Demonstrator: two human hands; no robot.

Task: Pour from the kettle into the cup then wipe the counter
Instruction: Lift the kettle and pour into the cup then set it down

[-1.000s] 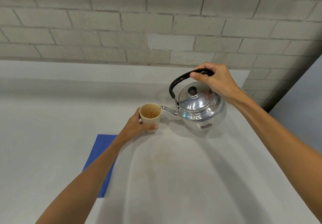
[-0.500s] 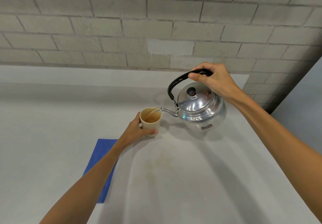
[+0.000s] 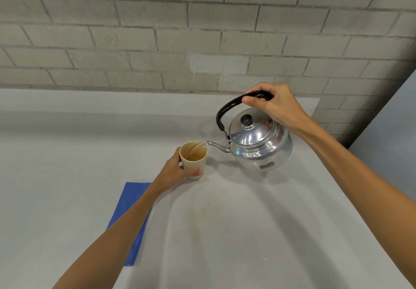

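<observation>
Polished metal kettle [image 3: 258,144], likely heavy and sloshing, hangs tilted from the right hand [image 3: 276,106] clenched on its black handle [image 3: 227,108], spout over the light cup [image 3: 193,157] gripped by the left hand [image 3: 175,171]. Blue cloth [image 3: 132,212] lies under that forearm; nothing blocks it.

A pale grey counter [image 3: 225,232] runs along a grey block wall [image 3: 202,29]. A beige cup [image 3: 193,159] stands on the counter, and a flat blue cloth [image 3: 131,216] lies nearer the viewer and to the left of the cup. A faint brownish stain [image 3: 209,212] marks the surface just nearer than the cup.
</observation>
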